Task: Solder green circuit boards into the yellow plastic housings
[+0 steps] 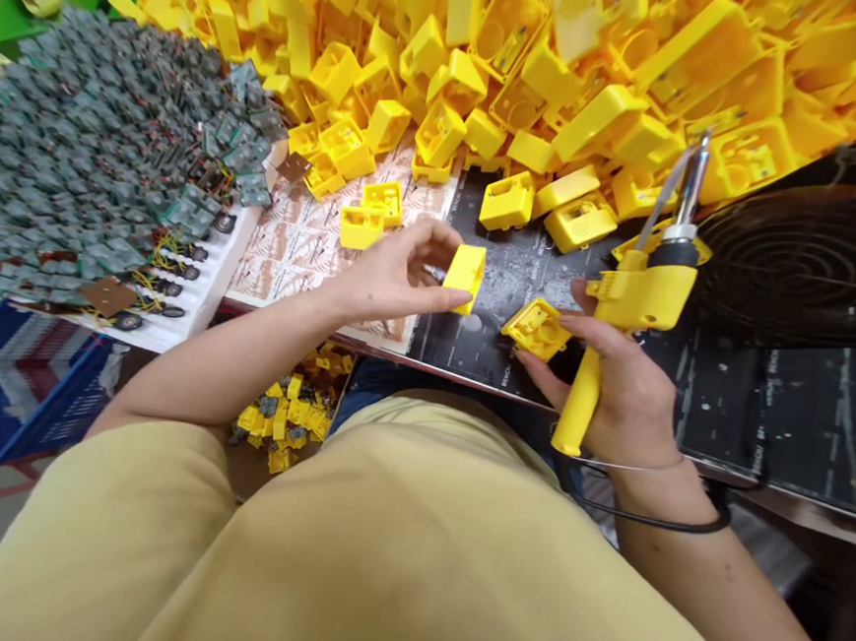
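Note:
My left hand [395,269] pinches a small yellow plastic housing [465,275] just above the dark work mat [498,267]. My right hand [620,385] grips a yellow soldering gun [633,297] by its handle, metal tip pointing up and away. The same hand's fingertips also hold a second yellow housing [538,327], open side up. The two housings are a short distance apart over the mat.
A big heap of yellow housings [537,62] covers the far side of the table. A pile of green circuit boards [93,146] lies at left. A black fan grille [803,261] sits at right. Below are a blue crate [23,378] and dropped yellow parts [287,418].

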Motion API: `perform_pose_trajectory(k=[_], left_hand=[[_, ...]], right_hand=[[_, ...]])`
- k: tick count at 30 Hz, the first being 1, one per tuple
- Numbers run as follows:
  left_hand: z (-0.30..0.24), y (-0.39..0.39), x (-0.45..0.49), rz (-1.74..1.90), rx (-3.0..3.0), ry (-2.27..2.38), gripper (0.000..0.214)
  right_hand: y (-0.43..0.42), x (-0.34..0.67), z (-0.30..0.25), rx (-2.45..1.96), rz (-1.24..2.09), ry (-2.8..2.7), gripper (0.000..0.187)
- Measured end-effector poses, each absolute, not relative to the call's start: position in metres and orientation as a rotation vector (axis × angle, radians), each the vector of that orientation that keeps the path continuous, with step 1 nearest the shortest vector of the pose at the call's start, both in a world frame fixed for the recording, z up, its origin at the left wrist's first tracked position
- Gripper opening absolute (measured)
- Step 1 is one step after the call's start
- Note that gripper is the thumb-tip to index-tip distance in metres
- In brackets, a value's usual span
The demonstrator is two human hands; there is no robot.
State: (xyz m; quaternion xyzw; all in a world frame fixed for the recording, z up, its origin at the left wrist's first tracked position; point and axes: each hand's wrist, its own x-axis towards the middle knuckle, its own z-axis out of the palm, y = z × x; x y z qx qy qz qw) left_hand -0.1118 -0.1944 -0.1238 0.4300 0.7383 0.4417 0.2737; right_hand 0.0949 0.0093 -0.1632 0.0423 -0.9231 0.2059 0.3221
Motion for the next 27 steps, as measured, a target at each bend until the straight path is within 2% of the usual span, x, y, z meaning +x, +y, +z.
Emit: perform_pose_trajectory(k=[3, 7, 14, 16, 18, 20, 21, 24, 27], left_hand=[[-0.126, -0.209, -0.097, 1.168, 1.064, 1.902, 0.062], [-0.108, -0.240, -0.098, 0.660, 1.385, 2.318, 0.045], [-0.105, -0.232, -0.083, 0.208, 1.564, 2.645, 0.089], [-0.108, -0.214, -0.076, 0.053, 1.485, 2.756, 0.082], [-0.104, -0.201, -0.074, -0.052, 1.526, 2.682, 0.060], [-0.096, -0.197, -0.078, -0.033, 1.743, 2.391, 0.037], [-0.092, -0.199, -0.081, 0.011, 1.854, 2.219, 0.036], [-0.085, -0.212, -0.090, 0.201, 1.987, 1.973, 0.055], [-0.096, -0.226, -0.086, 0.464, 1.855, 2.195, 0.062]], right_hand=[[0.004, 0.087, -0.162, 0.213, 0.545, -2.438, 0.052], [0.003, 0.083, -0.162, 0.267, 0.522, -2.459, 0.050], [0.003, 0.084, -0.164, 0.230, 0.495, -2.451, 0.055], [0.002, 0.083, -0.163, 0.232, 0.500, -2.449, 0.051], [0.003, 0.084, -0.161, 0.238, 0.509, -2.441, 0.048], [0.005, 0.085, -0.160, 0.251, 0.531, -2.438, 0.046], [0.007, 0.085, -0.159, 0.257, 0.544, -2.438, 0.046], [0.012, 0.086, -0.159, 0.276, 0.583, -2.449, 0.046], [0.013, 0.085, -0.159, 0.293, 0.616, -2.459, 0.049]])
